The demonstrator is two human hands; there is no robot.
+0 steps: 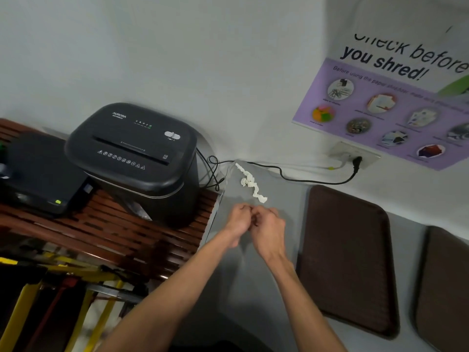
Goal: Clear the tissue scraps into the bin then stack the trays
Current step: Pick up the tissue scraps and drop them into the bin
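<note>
Two bare forearms reach in from the bottom edge. The left hand and right hand meet knuckle to knuckle over the grey surface. Each grip is curled inward, but blur hides the fingertips, so I cannot tell whether either pinches a scrap.

To the right lies a brown tray, with a second tray beside it. The two are apart and not yet stacked.

Just beyond the hands a twisted white tissue strip lies on the surface near the wall. It looks light and easy to tear, so it is best pinched mid-length, balled up, then carried off whole. No bin is in view.

On the slatted bench to the left, the black shredder reads "AURORA". The wall poster reads "check before you shred!" and "Before using the paper shredder".
</note>
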